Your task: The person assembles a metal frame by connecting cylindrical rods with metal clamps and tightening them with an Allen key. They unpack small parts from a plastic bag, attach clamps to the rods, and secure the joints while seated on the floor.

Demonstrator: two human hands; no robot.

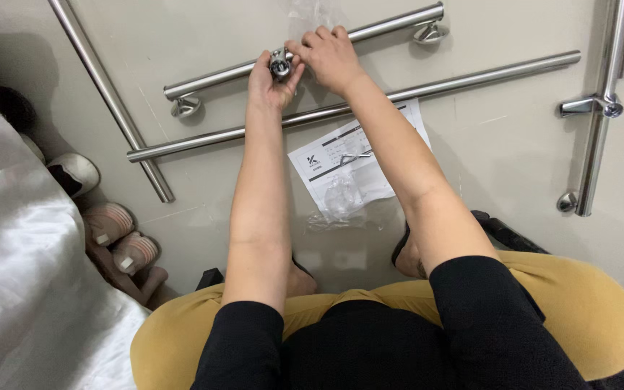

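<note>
Both arms outstretched, left hand (272,76) and right hand (331,56) each closed in a grip.

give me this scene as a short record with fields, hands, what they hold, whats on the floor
left hand: grips a small chrome fitting
right hand: fingers on the same fitting, from the other side
bar with mounts: lies on the floor under the hands
long bar: lies just nearer the person, roughly parallel
paper sheet: on the floor between the arms, under a clear bag
slippers: at the left
bar with bracket: at the right
</note>
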